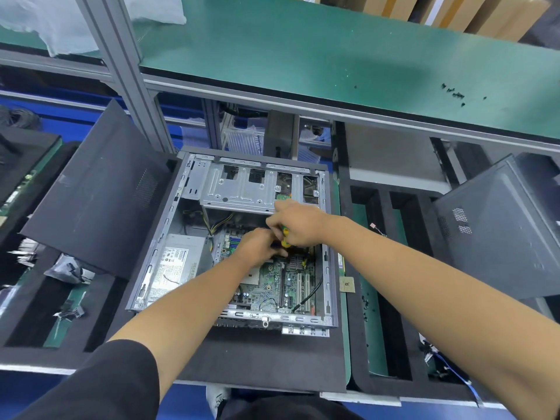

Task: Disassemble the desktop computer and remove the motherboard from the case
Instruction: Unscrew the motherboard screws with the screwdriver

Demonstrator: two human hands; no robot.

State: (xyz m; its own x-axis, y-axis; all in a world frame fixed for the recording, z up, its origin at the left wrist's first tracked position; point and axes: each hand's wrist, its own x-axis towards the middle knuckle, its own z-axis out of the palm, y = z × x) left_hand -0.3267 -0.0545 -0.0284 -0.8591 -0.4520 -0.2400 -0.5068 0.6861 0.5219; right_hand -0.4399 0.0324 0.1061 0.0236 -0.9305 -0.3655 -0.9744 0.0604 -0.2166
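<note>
Your single head camera looks steeply down and forward from close above the desk (260, 362), wide-angle, centred on the open computer case (169, 237).

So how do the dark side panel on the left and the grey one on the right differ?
The left panel is near black; the right panel is lighter grey. The left one's vent grille sits toward its right edge, the right one's toward its left edge. Both lie tilted beside the open case.

Small black screws (454, 94) lie scattered on the green shelf (303, 47).
</note>
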